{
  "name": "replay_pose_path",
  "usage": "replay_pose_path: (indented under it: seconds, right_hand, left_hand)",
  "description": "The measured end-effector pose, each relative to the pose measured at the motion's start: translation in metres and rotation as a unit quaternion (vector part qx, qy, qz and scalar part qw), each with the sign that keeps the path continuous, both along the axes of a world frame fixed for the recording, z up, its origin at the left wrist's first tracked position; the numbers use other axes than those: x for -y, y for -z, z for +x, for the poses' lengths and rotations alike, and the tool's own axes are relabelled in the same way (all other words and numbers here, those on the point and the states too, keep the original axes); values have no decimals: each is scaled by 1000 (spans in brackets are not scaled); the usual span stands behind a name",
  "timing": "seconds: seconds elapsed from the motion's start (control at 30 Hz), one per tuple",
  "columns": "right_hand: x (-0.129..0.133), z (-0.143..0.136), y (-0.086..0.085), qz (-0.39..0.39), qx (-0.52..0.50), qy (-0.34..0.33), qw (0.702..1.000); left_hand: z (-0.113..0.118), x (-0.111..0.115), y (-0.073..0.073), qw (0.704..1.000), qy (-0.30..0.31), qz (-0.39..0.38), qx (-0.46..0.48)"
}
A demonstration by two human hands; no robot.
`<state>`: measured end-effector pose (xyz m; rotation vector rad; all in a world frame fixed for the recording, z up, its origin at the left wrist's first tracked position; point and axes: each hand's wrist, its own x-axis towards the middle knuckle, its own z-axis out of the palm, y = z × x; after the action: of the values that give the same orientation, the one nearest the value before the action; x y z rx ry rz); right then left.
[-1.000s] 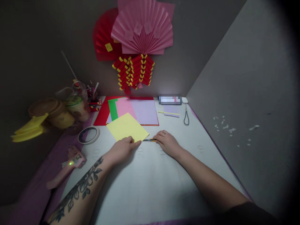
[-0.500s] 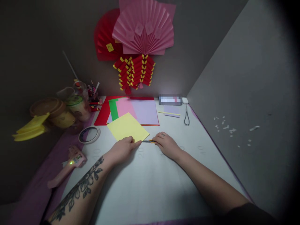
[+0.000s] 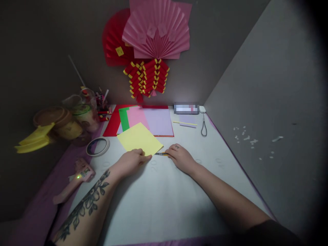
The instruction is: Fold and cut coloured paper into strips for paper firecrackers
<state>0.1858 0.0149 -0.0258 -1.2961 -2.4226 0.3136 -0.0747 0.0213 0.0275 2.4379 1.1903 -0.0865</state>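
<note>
A square sheet of yellow paper (image 3: 139, 137) lies turned on its corner, overlapping the stacked coloured sheets behind it. At its near-left edge, my left hand (image 3: 133, 162) is closed on the paper, thumb toward the near corner. A slim craft knife (image 3: 162, 154) with orange on its handle lies low over the table, its tip pointing left at the paper's near corner. My right hand (image 3: 180, 158) is closed around the handle end of the knife, which my fingers partly cover.
Behind are a pink sheet (image 3: 137, 118), a lavender sheet (image 3: 160, 123) and a red sheet (image 3: 110, 124). Left stand a tape roll (image 3: 88, 150), a pink glue gun (image 3: 74, 186) with a lit green light, and cups (image 3: 84, 118). Thin strips (image 3: 188, 124) and a corded white item (image 3: 202, 109) lie back right.
My left thumb has drawn slightly left, away from the knife's tip. The paper and the right hand with the knife look almost unmoved.
</note>
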Motion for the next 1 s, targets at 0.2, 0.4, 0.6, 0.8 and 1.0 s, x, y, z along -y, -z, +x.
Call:
replay_pose_path:
  seconds: [0.2, 0.4, 0.6, 0.8, 1.0]
  right_hand:
    - [1, 1, -1, -10, 3, 1, 1000]
    - [2, -1, -1, -9, -14, -6, 1000]
    - [3, -1, -2, -16, -15, -7, 1000]
    - [5, -4, -2, -9, -19, -15, 1000]
    - [8, -6, 0, 5, -35, -28, 999]
  left_hand:
    - [0, 0, 1, 1000, -3, -4, 4]
    - [1, 1, 4, 1000, -16, -4, 15]
    - [-2, -1, 7, 1000, -11, -15, 14]
    - [-1, -1, 8, 1000, 6, 18, 20]
    - [0, -1, 9, 999, 2, 26, 32]
